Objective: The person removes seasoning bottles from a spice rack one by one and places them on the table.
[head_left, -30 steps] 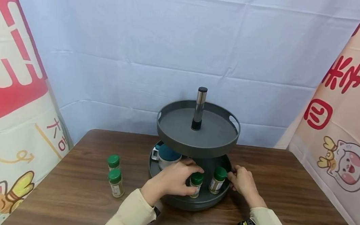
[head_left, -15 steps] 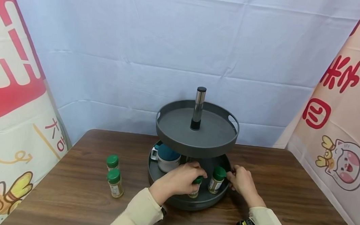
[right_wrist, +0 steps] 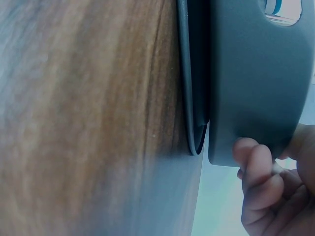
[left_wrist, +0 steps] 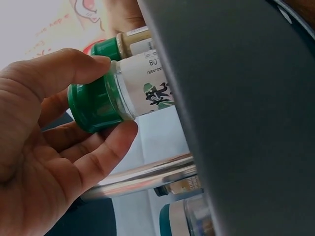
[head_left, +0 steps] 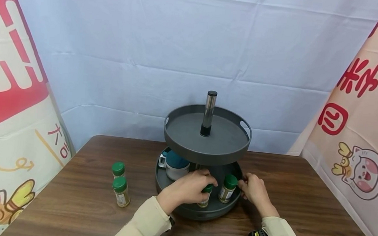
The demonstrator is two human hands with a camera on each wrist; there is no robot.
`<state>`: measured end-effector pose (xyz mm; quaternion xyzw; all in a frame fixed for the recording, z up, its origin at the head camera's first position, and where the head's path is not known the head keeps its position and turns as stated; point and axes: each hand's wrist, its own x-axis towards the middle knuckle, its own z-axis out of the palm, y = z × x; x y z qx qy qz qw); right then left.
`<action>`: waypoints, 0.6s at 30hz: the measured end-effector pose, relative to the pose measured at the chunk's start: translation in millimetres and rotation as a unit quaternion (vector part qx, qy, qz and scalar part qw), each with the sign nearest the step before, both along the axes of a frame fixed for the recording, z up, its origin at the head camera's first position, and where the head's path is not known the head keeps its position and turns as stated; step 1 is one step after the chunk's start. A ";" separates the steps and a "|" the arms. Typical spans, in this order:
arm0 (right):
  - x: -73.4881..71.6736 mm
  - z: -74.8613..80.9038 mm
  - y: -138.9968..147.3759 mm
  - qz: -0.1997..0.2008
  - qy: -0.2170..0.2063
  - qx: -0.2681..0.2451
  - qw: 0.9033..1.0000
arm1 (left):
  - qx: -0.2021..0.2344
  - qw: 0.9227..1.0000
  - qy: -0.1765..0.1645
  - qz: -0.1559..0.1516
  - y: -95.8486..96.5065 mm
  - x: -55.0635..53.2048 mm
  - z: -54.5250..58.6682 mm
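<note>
Left hand (head_left: 185, 189) grips green-capped jar (left_wrist: 142, 86) near its top, jar within lower tray (head_left: 200, 215); right hand (head_left: 256, 193) pinches tray's edge. Loading looks partway: second jar (head_left: 227, 189), teal-topped mug (head_left: 176, 167) already in; two matching jars (head_left: 121, 193) (likely still to load) on table (head_left: 288, 183).

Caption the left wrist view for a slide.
The left hand grips a green-capped jar near its cap, its base hidden behind the gray tray wall.
</note>
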<state>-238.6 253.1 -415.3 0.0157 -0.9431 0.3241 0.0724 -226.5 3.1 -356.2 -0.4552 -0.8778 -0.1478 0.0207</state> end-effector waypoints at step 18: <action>0.2 0.6 0.2 -0.002 0.000 0.001 1.000 | 0.058 0.998 0.009 -0.034 -6.1 6.6 20.1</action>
